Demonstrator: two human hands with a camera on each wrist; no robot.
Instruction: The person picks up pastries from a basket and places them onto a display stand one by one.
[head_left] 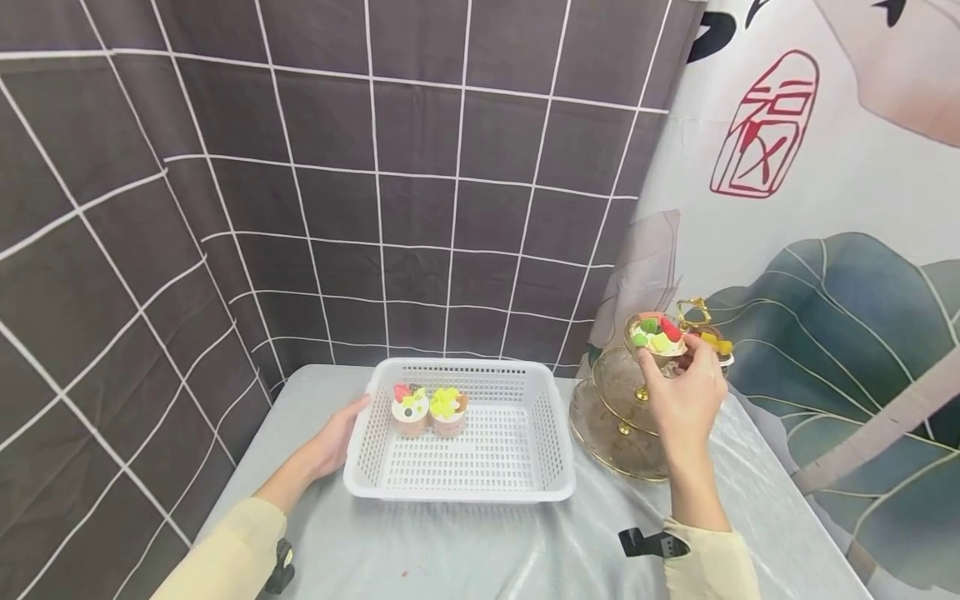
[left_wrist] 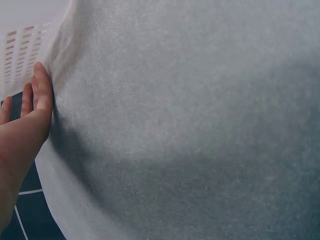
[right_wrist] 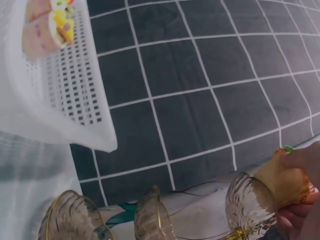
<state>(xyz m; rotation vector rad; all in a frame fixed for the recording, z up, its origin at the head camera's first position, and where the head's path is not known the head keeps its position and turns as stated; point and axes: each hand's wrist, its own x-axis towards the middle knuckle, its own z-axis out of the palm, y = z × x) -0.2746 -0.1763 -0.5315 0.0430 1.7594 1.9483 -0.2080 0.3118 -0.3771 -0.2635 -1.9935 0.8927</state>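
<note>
My right hand (head_left: 686, 404) pinches a toy cupcake (head_left: 657, 335) at the top tier of a glass tiered stand (head_left: 588, 425) with gold trim. White cream with red, green and yellow pieces tops it. In the right wrist view its tan cup (right_wrist: 280, 182) is beside the top glass dish (right_wrist: 245, 205); whether it touches the dish I cannot tell. Another dessert with yellow pieces (head_left: 716, 343) is partly hidden behind this hand. My left hand (head_left: 337, 437) rests its extended fingers against the left side of a white plastic basket (head_left: 457, 493).
Two cream-topped cupcakes, one with red pieces (head_left: 410, 410) and one with yellow (head_left: 447, 412), stand side by side in the basket's left part. A pale cloth covers the table (head_left: 420, 550). Dark gridded curtain (head_left: 420, 208) hangs behind, and a printed cloth (head_left: 825, 292) at right.
</note>
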